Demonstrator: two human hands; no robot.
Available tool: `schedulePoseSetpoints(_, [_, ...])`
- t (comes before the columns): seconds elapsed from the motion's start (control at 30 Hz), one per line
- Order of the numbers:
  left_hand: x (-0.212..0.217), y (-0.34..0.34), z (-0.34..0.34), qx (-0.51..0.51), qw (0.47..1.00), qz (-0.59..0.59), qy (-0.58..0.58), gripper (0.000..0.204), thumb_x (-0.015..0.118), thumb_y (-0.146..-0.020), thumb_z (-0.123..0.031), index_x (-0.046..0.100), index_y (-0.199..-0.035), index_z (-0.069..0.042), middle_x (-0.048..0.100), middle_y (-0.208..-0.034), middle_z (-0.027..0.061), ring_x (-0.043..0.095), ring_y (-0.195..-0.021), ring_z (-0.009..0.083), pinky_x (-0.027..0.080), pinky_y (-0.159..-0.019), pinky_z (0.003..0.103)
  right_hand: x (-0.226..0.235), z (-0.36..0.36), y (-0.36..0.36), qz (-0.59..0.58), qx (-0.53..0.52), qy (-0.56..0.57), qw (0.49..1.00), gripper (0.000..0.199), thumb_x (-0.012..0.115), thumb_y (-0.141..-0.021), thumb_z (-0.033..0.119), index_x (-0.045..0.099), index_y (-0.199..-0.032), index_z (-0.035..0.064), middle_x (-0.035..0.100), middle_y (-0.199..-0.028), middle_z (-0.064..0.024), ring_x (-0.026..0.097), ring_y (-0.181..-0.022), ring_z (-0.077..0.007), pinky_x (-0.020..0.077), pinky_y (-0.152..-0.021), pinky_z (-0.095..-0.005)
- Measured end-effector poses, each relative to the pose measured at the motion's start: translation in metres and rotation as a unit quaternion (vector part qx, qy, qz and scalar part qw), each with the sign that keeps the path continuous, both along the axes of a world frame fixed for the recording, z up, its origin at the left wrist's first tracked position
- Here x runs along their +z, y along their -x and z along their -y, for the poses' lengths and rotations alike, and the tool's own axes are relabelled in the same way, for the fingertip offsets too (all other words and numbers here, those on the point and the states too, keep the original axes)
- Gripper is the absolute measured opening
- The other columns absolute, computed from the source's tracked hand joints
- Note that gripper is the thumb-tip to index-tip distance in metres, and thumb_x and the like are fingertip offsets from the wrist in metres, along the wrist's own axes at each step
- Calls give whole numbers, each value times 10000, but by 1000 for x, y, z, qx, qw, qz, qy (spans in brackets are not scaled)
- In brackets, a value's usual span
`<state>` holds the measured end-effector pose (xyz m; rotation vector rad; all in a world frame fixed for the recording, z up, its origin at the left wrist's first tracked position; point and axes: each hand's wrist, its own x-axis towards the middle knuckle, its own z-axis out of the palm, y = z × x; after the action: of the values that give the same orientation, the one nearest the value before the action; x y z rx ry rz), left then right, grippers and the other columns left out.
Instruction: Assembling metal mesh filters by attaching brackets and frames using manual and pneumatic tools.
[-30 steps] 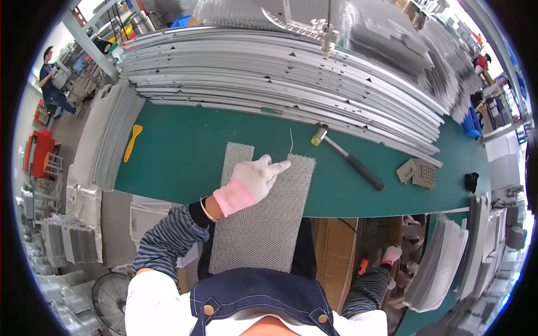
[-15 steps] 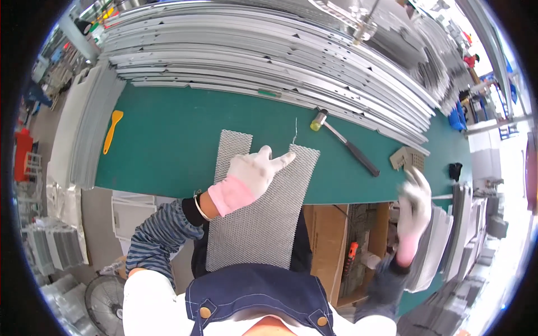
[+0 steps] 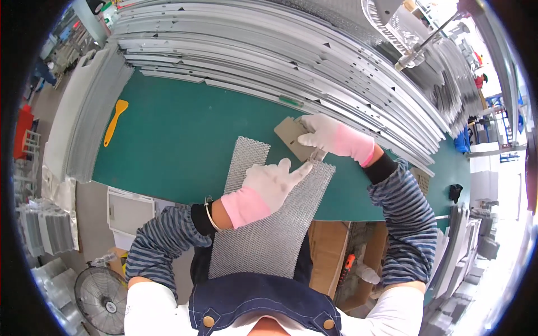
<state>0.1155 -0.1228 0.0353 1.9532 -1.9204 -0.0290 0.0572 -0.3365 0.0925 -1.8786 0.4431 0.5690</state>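
Note:
A grey metal mesh sheet (image 3: pixel 263 246) lies on the green table mat (image 3: pixel 179 140), and its near end hangs over the table's front edge toward my body. My left hand (image 3: pixel 269 185), in a white and pink glove, presses flat on the mesh with the forefinger pointing to its far right corner. My right hand (image 3: pixel 330 137), gloved the same, grips a flat tan piece (image 3: pixel 288 137) right at that far corner. The two hands almost touch.
A tall stack of long grey metal strips (image 3: pixel 280 61) fills the back of the table. A yellow scraper (image 3: pixel 115 120) lies at the far left of the mat. A small black object (image 3: pixel 455 192) sits at the right end. A fan (image 3: pixel 101 297) stands on the floor, lower left.
My right hand came up from the lower right and now holds the tan piece at the mesh's far corner. The hammer is no longer in sight. My left hand stays on the mesh.

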Motion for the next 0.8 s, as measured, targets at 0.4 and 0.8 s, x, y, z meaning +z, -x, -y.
schedulePoseSetpoints(0.4, [0,0,6,-15,999,16,-49,570,580,-848,-131,470,-1404,-179,527,-803,70,595,-583,183,498,-476,323,3,-5,-2,42,26,49,998,229,520,-930,75,536,-1119,-54,547,-769,-24,566,-634,-83,506,-573,-251])
schedulePoseSetpoints(0.8, [-5,-4,6,-20,999,3,-30,508,591,-871,-129,517,-1373,-163,510,-756,53,557,-566,183,479,-471,321,-5,-3,3,56,1,63,996,332,517,-912,93,537,-1211,-51,623,-841,-93,598,-697,-138,513,-614,-288])
